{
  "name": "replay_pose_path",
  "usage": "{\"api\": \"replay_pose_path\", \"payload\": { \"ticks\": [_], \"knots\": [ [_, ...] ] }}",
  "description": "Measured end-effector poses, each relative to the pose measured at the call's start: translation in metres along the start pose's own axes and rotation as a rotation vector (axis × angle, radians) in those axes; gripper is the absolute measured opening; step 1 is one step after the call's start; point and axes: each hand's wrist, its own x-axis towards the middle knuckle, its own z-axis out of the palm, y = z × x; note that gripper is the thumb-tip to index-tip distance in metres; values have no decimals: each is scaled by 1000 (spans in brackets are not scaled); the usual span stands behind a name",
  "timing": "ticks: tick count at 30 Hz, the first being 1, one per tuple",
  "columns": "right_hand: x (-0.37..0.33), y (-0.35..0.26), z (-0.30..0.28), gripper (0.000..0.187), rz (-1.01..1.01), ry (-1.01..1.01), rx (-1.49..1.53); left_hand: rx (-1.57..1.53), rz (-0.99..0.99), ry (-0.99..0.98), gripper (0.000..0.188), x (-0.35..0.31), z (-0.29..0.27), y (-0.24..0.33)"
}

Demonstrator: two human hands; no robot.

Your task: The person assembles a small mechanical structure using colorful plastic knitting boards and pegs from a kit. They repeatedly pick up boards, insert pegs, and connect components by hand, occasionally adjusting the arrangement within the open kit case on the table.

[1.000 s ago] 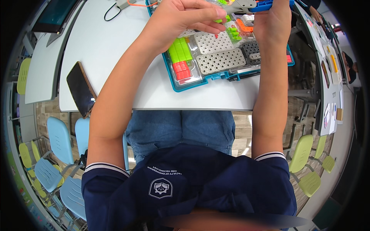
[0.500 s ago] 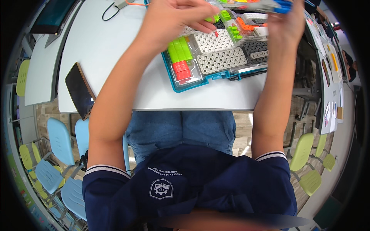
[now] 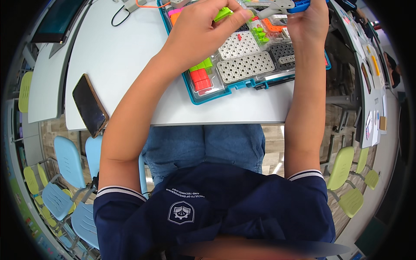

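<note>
My left hand point(image 3: 208, 32) is over the left half of a parts case with a teal rim point(image 3: 198, 103). Its thumb and forefinger are pinched together, and what they hold, if anything, is hidden. My right hand point(image 3: 310, 26) is closed around the blue handle point(image 3: 300, 6) of a plier-like tool with a grey head point(image 3: 275, 7). That head points left, close to my left fingertips; its tip is hard to make out. Below the hands lie light grey perforated plates point(image 3: 246, 67), a red block point(image 3: 200, 80) and lime green parts point(image 3: 260, 35).
The case stands on a white table point(image 3: 208, 113). A phone point(image 3: 90, 105) lies at the table's left edge. A cable point(image 3: 119, 17) and a monitor point(image 3: 57, 19) are at the far left. Blue chairs point(image 3: 69, 161) and green chairs point(image 3: 341, 168) stand around.
My left hand has moved right and its fingers have closed into a pinch. My right hand has shifted left and slightly down with the tool, bringing its head nearer my left fingertips.
</note>
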Motion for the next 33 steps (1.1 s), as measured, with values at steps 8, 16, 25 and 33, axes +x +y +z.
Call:
{"api": "replay_pose_path", "payload": {
  "ticks": [8, 16, 25, 33],
  "knots": [
    [3, 16, 0, 38, 60, -45, -17, 113, -144, -75, 25, -8, 4, -2],
    [-4, 11, 2, 41, 112, -123, -33, 246, -63, 2, 26, -3, -3, -6],
    [4, 0, -6, 43, -45, 6, 31, 50, -242, -57, 24, -4, -7, -6],
    [13, 3, -12, 40, 41, -1, 97, 458, 228, -323, 23, -10, -1, -6]
  ]
}}
